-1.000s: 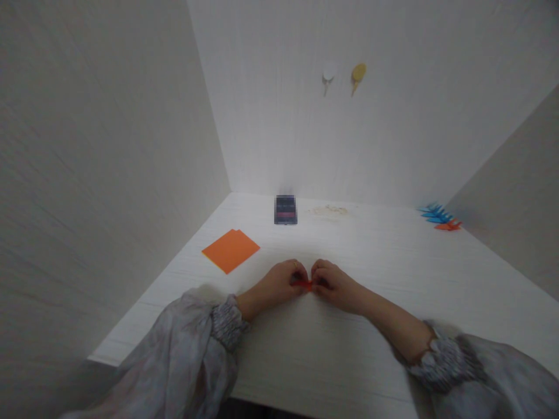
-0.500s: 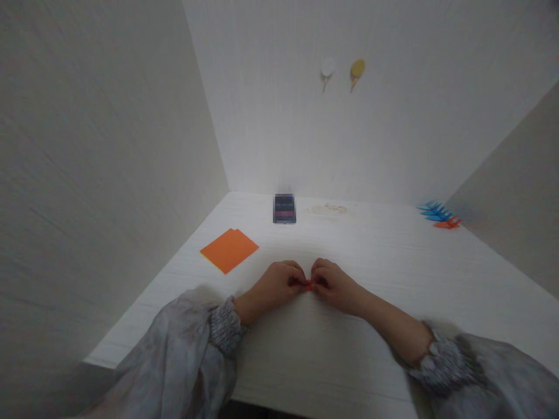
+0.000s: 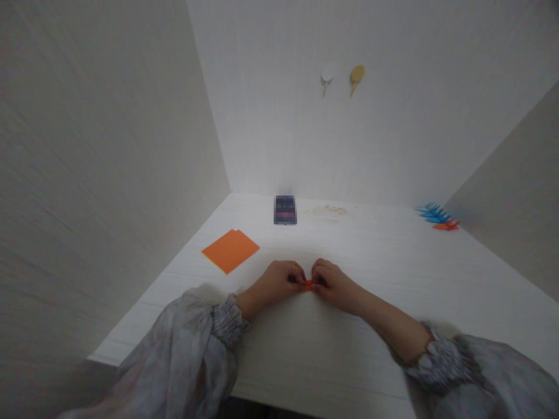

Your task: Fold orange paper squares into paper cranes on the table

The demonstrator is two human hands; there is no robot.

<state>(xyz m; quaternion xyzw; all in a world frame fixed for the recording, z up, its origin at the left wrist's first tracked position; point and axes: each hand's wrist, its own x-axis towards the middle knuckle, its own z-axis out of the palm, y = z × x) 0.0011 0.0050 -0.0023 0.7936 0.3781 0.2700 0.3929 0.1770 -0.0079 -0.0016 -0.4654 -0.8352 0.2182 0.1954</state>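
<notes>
Between my two hands is a small piece of orange paper, mostly covered by fingers, so its folded shape cannot be made out. My left hand pinches its left end, and a ring shows on one finger. The right end is pinched by my right hand, with the fingers curled in. Both hands rest low over the white table, fingertips close together. To the left of my left hand lies a stack of square orange paper sheets.
A dark phone-like object, blurred out, lies near the back wall. Blue folded paper pieces and an orange folded piece sit at the back right. A white hook and a yellow hook are on the wall. Side walls bound the table.
The bit of paper showing between my fingertips looks lighter orange than the redder tone before. My hands stay in nearly the same place; the view has shifted slightly.
</notes>
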